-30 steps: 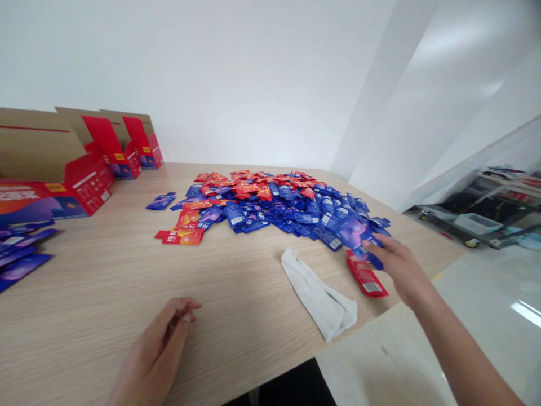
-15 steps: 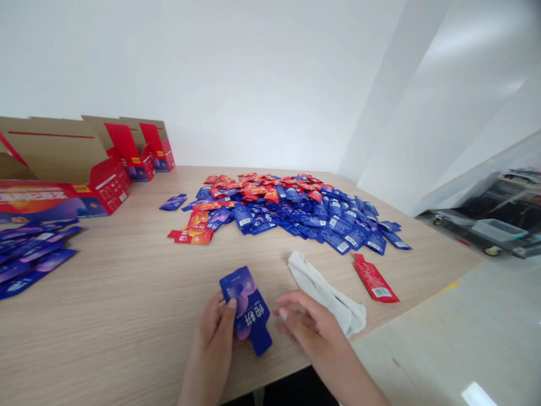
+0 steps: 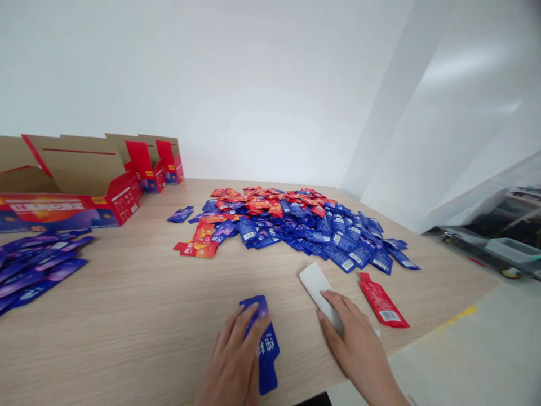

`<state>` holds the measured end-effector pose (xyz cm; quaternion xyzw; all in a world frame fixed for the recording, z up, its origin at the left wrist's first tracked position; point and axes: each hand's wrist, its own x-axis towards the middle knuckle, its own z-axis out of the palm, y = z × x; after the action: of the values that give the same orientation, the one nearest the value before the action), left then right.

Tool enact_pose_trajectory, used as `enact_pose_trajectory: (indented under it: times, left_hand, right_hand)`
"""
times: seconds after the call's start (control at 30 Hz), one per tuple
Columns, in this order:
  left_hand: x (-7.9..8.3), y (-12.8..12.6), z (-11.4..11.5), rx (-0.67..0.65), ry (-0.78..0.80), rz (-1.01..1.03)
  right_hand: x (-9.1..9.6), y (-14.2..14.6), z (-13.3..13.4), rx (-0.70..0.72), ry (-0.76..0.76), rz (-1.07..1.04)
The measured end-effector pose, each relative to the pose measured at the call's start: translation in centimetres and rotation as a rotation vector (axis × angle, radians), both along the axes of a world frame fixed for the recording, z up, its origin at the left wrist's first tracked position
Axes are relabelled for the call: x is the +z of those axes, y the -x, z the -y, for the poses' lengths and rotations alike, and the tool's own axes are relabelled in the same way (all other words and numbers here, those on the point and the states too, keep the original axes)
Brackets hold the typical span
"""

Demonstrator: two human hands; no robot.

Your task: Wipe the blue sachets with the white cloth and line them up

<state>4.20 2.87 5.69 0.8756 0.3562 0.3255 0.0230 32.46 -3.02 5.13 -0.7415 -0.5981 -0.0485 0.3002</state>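
A blue-purple pouch (image 3: 267, 344) with white lettering lies on the wooden table in front of me, its narrow spout end toward me. My left hand (image 3: 234, 352) rests over its left side with the fingers spread, the fingertips on the pouch's upper part. To the right, my right hand (image 3: 353, 332) grips a folded white cloth (image 3: 316, 285), thumb on the near side and fingers over the top. Much of the cloth is hidden under that hand. Beside it lies a red pouch (image 3: 384, 301), barcode side up.
A large heap of blue and red pouches (image 3: 287, 220) covers the table's far middle. At the left, several blue pouches (image 3: 40, 270) lie stacked before open red cardboard boxes (image 3: 122, 200). A white wall (image 3: 262, 84) stands behind, and a dark cart (image 3: 486, 251) on the floor at right.
The blue pouch, earlier held up in my left hand, now lies flat under its spread fingers. My right hand has moved right from beside the pouch and taken hold of the cloth.
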Motion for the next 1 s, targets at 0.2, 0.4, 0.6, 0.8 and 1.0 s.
enact_pose_trajectory:
  times: [0.2,0.4,0.6,0.8,1.0]
  left_hand:
    - [-3.1,-2.1,0.4,0.171,-0.277,-0.201]
    - [-3.5,-2.5,0.7,0.344,-0.239,-0.132]
    - [-3.1,-0.1,-0.3,0.26,-0.112,-0.172]
    - [-3.4,-0.2,-0.4,0.209,-0.204,-0.155]
    - [-1.9,-3.2,1.7,0.547,-0.108,-0.154]
  right_hand:
    - [-0.1,-0.3,-0.3,-0.023,-0.028,0.007]
    - [-0.5,0.0,-0.4,-0.053,-0.031,0.006]
    - [-0.6,0.1,-0.5,-0.069,-0.041,0.014]
    - [-0.7,0.1,-0.4,-0.081,-0.051,0.023]
    - [-0.7,0.1,-0.3,-0.075,-0.034,0.007]
